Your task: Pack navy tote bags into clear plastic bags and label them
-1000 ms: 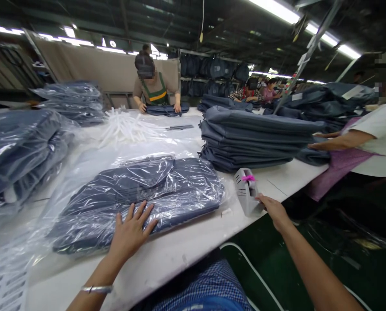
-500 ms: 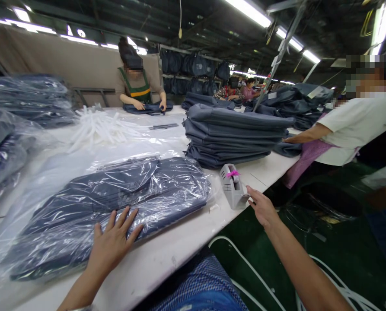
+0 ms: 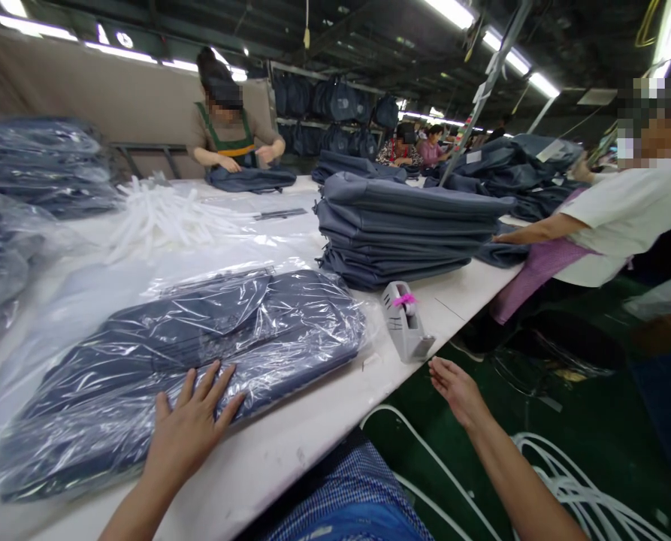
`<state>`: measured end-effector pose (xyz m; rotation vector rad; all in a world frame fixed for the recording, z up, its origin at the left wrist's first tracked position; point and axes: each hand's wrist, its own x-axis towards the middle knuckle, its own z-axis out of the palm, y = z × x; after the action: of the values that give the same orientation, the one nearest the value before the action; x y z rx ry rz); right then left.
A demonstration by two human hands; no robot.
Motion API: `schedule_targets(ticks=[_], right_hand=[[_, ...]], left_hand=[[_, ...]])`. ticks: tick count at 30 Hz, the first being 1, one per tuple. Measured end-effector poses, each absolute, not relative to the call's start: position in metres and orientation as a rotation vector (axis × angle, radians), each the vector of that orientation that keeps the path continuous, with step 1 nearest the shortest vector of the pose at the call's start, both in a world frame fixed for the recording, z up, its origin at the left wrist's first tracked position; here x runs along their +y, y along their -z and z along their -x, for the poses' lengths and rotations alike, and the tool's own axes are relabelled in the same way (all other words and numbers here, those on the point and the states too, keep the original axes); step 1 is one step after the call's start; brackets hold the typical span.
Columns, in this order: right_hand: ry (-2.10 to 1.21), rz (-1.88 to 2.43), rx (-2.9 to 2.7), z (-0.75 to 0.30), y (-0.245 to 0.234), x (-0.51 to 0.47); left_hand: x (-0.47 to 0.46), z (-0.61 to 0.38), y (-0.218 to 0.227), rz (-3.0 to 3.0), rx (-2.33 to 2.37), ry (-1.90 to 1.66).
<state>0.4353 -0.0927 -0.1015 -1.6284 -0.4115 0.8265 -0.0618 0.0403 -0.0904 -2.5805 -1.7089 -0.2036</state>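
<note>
My left hand [image 3: 187,428] lies flat, fingers spread, on a clear plastic bag [image 3: 306,330] with a folded dark blue fabric article inside. This package rests on the white table near its front edge. Just past the table edge is my right hand [image 3: 453,387], its thumb and fingertips pinched together. Anything between those fingertips is too small to make out. Close to them stands a grey tape dispenser [image 3: 411,342] with a pink tie around its top, a small gap away from the fingers.
Behind the dispenser rises a stack of dark blue folded articles [image 3: 408,225]. White strips [image 3: 160,218] lie heaped at the back left, near more wrapped packages [image 3: 36,165]. Co-workers stand across the table [image 3: 231,143] and at the right [image 3: 611,218]. White tubing [image 3: 566,473] lies on the floor.
My right hand has moved off the dispenser's front end, down and towards me, and its fingers have closed into a pinch. My left hand stays on the package.
</note>
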Motion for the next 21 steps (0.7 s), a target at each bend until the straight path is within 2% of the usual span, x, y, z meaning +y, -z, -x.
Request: schedule_targets(ticks=[4, 8, 15, 21], right_hand=[[-0.613, 1.954, -0.606, -0.452, 0.098, -0.107], [-0.507, 2.062, -1.316, -0.448, 0.055, -0.117], [-0.438, 1.548, -2.404, -0.378, -0.051, -0.010], [-0.350, 1.221, -2.894, -0.323, -0.060, 0.106]], left_hand=[[0.038, 0.054, 0.088, 2.466, -1.787, 0.067], [0.035, 0.050, 0.084, 2.460, -1.815, 0.073], [0.032, 0.049, 0.085, 2.483, -1.824, 0.171], [0.030, 0.050, 0.089, 2.490, -1.838, 0.195]])
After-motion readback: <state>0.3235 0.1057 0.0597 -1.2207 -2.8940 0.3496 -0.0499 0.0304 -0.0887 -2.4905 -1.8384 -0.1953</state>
